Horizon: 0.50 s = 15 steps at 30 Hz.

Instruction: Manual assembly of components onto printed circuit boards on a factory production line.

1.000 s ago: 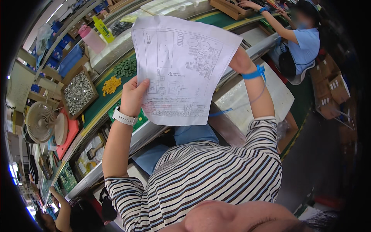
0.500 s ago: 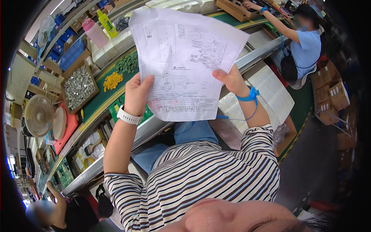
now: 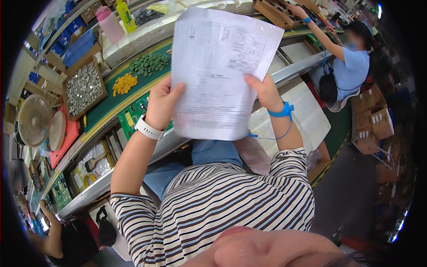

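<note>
Light bright in here, fairly even. Sheet (image 3: 218, 66) pale white, lower print smeared by motion blur. Silvery parts (image 3: 84, 91) glint at bench's (image 3: 101, 111) far edge. Soft glare along metal rail (image 3: 296, 70) on bench's near edge. Floor (image 3: 342, 191) dim. Bench edges bow; cartons (image 3: 381, 127) soften toward black rim. White spot (image 3: 380, 11) past bench's far right corner: lamp, perhaps.

Right grip (image 3: 267, 94), mostly behind the printed sheet (image 3: 213, 58) a second ago, now visible at its edge.
</note>
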Tool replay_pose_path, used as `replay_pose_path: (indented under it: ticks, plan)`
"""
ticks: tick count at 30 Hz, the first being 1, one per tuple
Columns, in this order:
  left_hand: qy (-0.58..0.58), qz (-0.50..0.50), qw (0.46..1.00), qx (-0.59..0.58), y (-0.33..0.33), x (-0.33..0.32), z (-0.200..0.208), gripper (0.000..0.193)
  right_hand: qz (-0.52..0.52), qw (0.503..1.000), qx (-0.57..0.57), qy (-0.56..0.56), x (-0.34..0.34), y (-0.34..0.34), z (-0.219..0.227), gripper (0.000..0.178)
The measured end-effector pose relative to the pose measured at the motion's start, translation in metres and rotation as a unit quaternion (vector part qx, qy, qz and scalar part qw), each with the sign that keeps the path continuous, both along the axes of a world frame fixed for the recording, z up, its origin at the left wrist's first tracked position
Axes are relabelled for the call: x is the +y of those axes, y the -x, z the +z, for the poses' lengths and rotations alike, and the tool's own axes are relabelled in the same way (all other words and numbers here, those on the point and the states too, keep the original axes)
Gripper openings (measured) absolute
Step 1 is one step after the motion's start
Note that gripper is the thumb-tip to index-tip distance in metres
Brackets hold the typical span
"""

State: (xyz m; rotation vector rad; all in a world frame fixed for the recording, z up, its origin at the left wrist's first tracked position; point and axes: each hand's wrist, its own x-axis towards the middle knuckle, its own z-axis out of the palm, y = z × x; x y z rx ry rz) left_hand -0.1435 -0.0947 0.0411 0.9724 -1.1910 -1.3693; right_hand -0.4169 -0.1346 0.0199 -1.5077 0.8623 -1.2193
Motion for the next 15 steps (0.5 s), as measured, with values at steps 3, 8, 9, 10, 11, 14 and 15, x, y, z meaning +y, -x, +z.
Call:
replay_pose_path:
  ticks: [3, 8, 9, 10, 11, 14, 15]
  plan:
    - [0.029, 0.005, 0.997, -0.071, -0.015, 0.013, -0.006, 0.051, -0.070, 0.983, 0.168, -0.012, -0.051, 0.048, -0.004, 0.034]
    - [0.089, 0.147, 0.967, -0.190, -0.099, 0.044, -0.040, 0.049, -0.162, 0.925, -0.304, -0.160, -0.187, 0.266, -0.024, 0.012]
    - [0.067, 0.225, 0.931, -0.279, -0.126, 0.071, -0.048, 0.050, -0.169, 0.891, -0.375, -0.190, -0.214, 0.259, -0.048, 0.014]
    - [0.060, 0.271, 0.899, -0.338, -0.144, 0.081, -0.055, 0.050, -0.208, 0.886, -0.366, -0.196, -0.226, 0.297, -0.047, 0.015]
    - [0.053, 0.282, 0.898, -0.333, -0.156, 0.089, -0.063, 0.050, -0.262, 0.871, -0.372, -0.184, -0.234, 0.324, -0.039, 0.018]
    - [0.003, 0.322, 0.792, -0.518, -0.171, 0.121, -0.083, 0.053, -0.285, 0.861, -0.373, -0.196, -0.286, 0.382, -0.086, 0.028]
    - [-0.072, 0.316, 0.815, -0.480, -0.172, 0.138, -0.082, 0.053, -0.283, 0.846, -0.382, -0.241, -0.307, 0.361, -0.127, 0.027]
